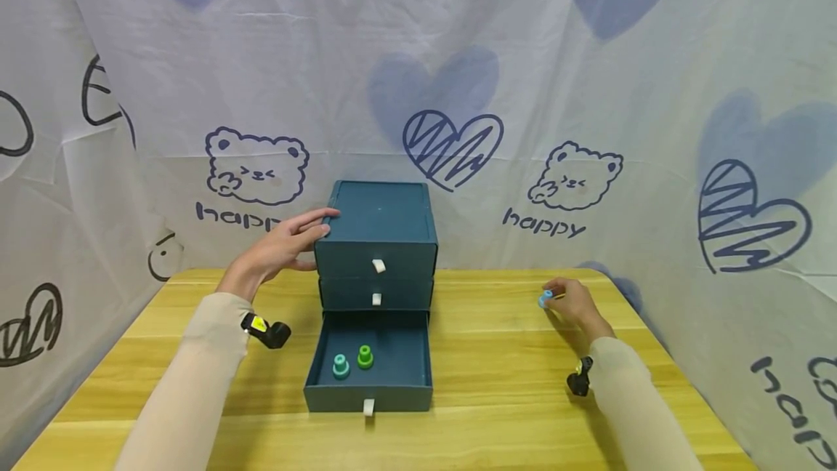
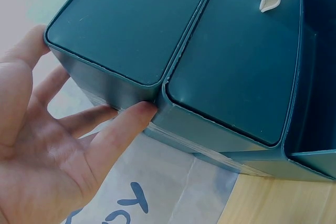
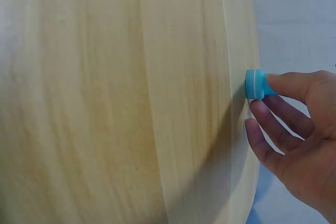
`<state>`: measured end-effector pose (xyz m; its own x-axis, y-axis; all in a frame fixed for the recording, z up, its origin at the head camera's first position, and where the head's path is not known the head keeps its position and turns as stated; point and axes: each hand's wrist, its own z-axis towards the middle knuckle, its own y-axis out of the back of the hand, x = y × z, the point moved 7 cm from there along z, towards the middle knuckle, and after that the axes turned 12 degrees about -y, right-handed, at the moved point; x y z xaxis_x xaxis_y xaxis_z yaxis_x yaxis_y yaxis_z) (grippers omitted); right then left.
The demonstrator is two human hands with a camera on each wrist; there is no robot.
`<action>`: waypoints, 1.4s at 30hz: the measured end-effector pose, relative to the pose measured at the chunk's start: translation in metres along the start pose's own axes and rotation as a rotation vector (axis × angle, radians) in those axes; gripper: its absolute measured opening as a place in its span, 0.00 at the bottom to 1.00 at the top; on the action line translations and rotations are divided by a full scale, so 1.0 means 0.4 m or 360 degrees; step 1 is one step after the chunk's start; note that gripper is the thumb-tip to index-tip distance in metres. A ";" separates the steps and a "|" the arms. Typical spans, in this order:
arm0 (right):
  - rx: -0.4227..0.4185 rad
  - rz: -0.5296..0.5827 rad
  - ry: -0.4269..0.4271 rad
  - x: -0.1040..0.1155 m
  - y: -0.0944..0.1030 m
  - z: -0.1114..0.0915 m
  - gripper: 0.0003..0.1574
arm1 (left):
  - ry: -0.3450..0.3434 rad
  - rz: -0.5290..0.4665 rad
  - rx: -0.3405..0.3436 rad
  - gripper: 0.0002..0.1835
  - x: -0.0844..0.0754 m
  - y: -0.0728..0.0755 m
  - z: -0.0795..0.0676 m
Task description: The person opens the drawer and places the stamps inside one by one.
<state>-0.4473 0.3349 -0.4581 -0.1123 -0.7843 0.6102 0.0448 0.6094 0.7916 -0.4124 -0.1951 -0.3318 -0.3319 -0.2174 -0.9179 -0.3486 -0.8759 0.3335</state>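
Note:
A dark teal drawer box (image 1: 382, 213) stands on the table, its bottom drawer (image 1: 399, 344) pulled out and the two upper ones closed. My left hand (image 1: 277, 249) rests against the box's upper left side, fingers spread along its edges; the left wrist view shows the fingertips (image 2: 143, 109) touching the side. In the bottom drawer stand a teal stamp-like piece (image 1: 341, 367) and a green one (image 1: 365, 357). Over at the right, my right hand (image 1: 575, 305) pinches a light blue stamp-like piece (image 3: 255, 84) between thumb and fingers, close to the tabletop.
The wooden table (image 1: 497, 384) has rounded far corners. White cloth (image 1: 353, 78) with hearts and bears hangs behind it and at both sides. White pull tabs (image 1: 369, 407) stick out from the drawer fronts.

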 end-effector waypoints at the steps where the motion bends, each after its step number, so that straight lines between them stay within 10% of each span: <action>1: -0.0004 0.0002 0.0007 0.002 -0.001 -0.001 0.19 | -0.0001 0.0000 0.0002 0.32 0.000 0.000 0.000; 42: 0.0518 0.0141 0.0501 0.279 -0.070 -0.112 0.17 | -0.0005 0.0005 -0.0006 0.32 -0.003 0.001 -0.001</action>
<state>-0.4164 0.2251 -0.4108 0.1872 -0.6941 0.6951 -0.2791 0.6409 0.7151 -0.4119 -0.1954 -0.3305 -0.3359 -0.2189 -0.9161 -0.3440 -0.8769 0.3357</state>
